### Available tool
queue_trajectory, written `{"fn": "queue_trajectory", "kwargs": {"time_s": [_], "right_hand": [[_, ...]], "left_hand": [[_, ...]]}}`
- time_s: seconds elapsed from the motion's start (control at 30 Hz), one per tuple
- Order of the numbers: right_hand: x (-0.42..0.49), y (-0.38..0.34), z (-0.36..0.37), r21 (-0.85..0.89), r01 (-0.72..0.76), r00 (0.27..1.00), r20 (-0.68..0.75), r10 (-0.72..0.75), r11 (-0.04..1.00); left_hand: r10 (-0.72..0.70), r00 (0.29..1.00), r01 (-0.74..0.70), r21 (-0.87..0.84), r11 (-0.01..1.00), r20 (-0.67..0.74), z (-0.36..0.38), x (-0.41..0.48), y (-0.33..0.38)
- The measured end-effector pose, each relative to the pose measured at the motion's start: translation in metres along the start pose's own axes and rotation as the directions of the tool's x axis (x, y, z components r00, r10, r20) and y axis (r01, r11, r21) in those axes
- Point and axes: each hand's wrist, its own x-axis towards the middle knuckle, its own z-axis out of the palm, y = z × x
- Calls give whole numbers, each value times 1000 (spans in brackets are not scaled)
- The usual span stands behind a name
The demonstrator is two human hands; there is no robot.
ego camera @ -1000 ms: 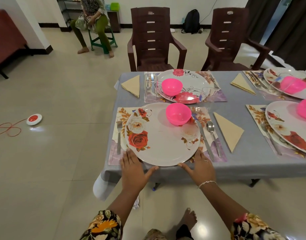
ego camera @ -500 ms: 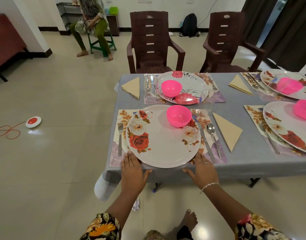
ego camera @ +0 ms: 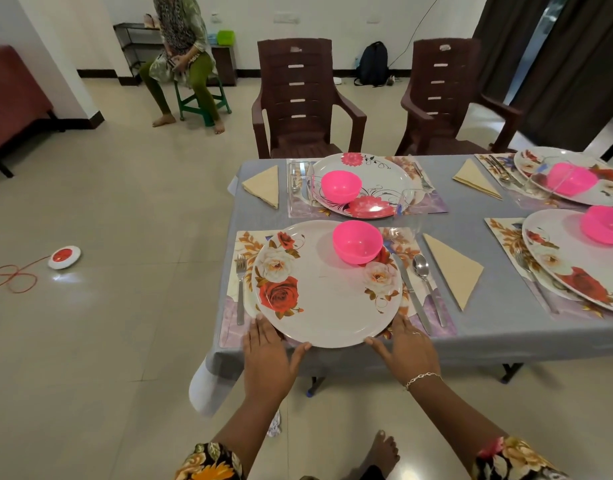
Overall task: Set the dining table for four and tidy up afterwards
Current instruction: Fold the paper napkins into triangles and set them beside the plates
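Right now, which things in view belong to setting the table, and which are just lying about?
Job in hand: nearest plate, touched at its near rim by the left hand and right hand; pink bowl on it; fork, knife, spoon, napkin beside it.
Lying about: backpack and red disc on the floor; green box at the back.

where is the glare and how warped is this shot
Head view: glare sits on the glossy floor just beside the red and white disc; head view: wide-angle warp tilts the wall corner at left and stretches the far-right plate; head view: even light, so the pink bowl casts only a soft shadow on the near plate.
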Motion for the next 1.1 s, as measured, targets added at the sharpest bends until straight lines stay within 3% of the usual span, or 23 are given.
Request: {"fn": "queue_trajectory", "kwargs": {"time_s": [0.57,0.73,0.8,0.87,1.1], "right_hand": [[5,3,3,27,-17,999,-30,18,999],[-5,15,3,125,103,995,-31,-99,987],[-16,21,2,59,162,986,-51,-159,985],[-29,30,6,-30,195,965,-174,-197,980],[-73,69,5,-77,67,967,-239,-84,995]], "left_hand": [[20,998,-21,-13,1000,-61,5,4,-1],[59,993,-68,-76,995,-105,14,5,-13],[148,978,-152,-18,988,-146,19,2,-13],[271,953,-266,54,963,-136,20,-2,-4],[599,799,-580,196,791,-53,46,-12,71]]}}
